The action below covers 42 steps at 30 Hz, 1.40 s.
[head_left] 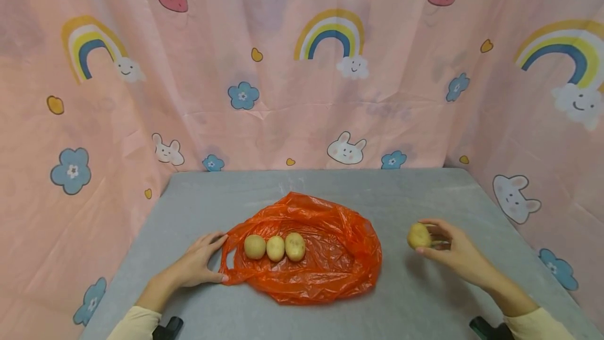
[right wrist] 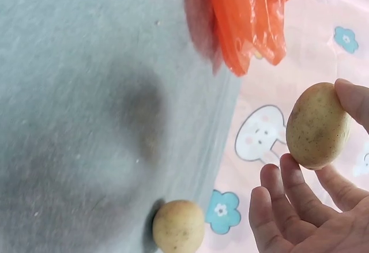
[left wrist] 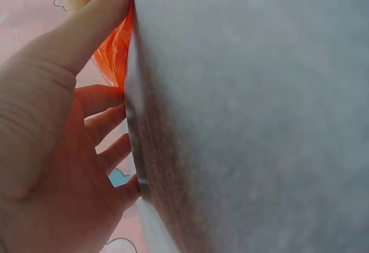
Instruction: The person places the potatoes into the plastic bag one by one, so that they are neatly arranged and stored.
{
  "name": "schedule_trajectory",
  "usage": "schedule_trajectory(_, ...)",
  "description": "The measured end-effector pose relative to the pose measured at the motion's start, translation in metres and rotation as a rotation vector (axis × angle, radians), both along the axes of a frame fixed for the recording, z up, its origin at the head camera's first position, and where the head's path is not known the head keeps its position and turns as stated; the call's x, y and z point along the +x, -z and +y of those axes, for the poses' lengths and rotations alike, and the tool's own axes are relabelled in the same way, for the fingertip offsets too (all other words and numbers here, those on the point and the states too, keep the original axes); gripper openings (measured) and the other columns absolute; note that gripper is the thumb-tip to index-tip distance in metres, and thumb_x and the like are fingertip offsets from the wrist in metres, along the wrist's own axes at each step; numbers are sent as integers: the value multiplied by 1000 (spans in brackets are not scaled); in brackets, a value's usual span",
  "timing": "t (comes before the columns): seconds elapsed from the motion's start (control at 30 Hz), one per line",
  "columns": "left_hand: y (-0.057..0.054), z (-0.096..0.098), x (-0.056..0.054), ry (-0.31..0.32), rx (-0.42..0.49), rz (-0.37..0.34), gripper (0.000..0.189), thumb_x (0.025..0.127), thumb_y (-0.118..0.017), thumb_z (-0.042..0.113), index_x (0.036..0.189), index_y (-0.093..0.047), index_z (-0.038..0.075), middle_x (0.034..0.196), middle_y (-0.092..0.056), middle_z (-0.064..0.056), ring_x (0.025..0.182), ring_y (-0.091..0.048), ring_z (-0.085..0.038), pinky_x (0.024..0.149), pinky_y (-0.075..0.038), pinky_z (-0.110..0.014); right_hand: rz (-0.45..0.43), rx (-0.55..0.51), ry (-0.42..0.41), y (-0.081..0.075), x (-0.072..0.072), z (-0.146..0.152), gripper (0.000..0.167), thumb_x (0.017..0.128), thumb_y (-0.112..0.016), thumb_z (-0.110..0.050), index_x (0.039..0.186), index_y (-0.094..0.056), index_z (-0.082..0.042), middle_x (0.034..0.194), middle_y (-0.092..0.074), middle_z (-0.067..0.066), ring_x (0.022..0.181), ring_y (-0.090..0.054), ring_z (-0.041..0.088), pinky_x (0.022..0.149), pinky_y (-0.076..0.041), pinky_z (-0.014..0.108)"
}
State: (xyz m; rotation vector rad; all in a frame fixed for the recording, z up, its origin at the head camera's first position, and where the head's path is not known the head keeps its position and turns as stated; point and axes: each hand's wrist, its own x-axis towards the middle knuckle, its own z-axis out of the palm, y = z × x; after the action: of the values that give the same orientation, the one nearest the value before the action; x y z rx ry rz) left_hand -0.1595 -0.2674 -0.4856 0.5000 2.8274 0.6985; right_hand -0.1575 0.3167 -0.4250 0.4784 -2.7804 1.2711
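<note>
An orange plastic bag [head_left: 325,277] lies spread on the table, with three potatoes in a row on its left part: a left one [head_left: 255,247], a middle one [head_left: 276,248] and a right one [head_left: 295,247]. My left hand [head_left: 200,261] rests at the bag's left end, thumb and fingers spread apart and touching its handles; the left wrist view shows the thumb [left wrist: 86,28] against the orange plastic. Right of the bag, above the table, my right hand [head_left: 455,251] pinches a potato [head_left: 418,236] between thumb and fingertips. Another potato [right wrist: 179,227] sits on the table near that hand, mostly hidden in the head view.
The grey table [head_left: 226,193] runs back to a pink curtain [head_left: 302,119] printed with rainbows, rabbits and flowers. More curtain hangs along both sides. Dark wrist straps [head_left: 168,328] show at the bottom edge of the head view.
</note>
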Motion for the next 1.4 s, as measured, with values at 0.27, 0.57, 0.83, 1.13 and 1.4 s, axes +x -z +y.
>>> schedule_trajectory(0.27,1,0,1,2,-3,16,107,73,-86,53,154,-40,0,157,-38,-23,144,-34,-49,110,-31,-71,37,-17,-25,-4,1,-13,54,86,-79,-10,133,-55,3,121,-68,25,95,-58,-10,77,-54,23)
schedule_trajectory(0.57,-1,2,0,5,10,4,107,74,-85,55,154,-40,0,158,-37,-24,144,-33,-50,110,-31,-71,-17,-7,-42,-14,2,-33,56,88,-79,-17,135,-55,1,121,-69,20,97,-58,-5,80,-54,25)
schedule_trajectory(0.83,-3,2,1,1,-3,-17,106,74,-85,53,154,-39,0,159,-36,-22,145,-32,-49,111,-30,-71,-5,-20,-87,-17,3,-48,52,88,-79,-19,133,-58,-2,117,-72,14,96,-63,5,79,-55,28)
schedule_trajectory(1.13,-3,1,0,1,1,-23,106,75,-85,53,154,-39,0,159,-36,-22,145,-32,-49,111,-30,-71,-64,-66,-137,-16,7,-64,53,90,-78,-20,135,-55,-6,123,-68,13,102,-61,7,85,-53,29)
schedule_trajectory(1.4,-3,1,0,6,-4,-12,105,75,-86,52,154,-39,0,158,-37,-23,145,-33,-49,111,-31,-70,-75,-85,-185,-14,3,-80,55,89,-78,-21,135,-56,-2,123,-69,13,103,-63,9,86,-54,31)
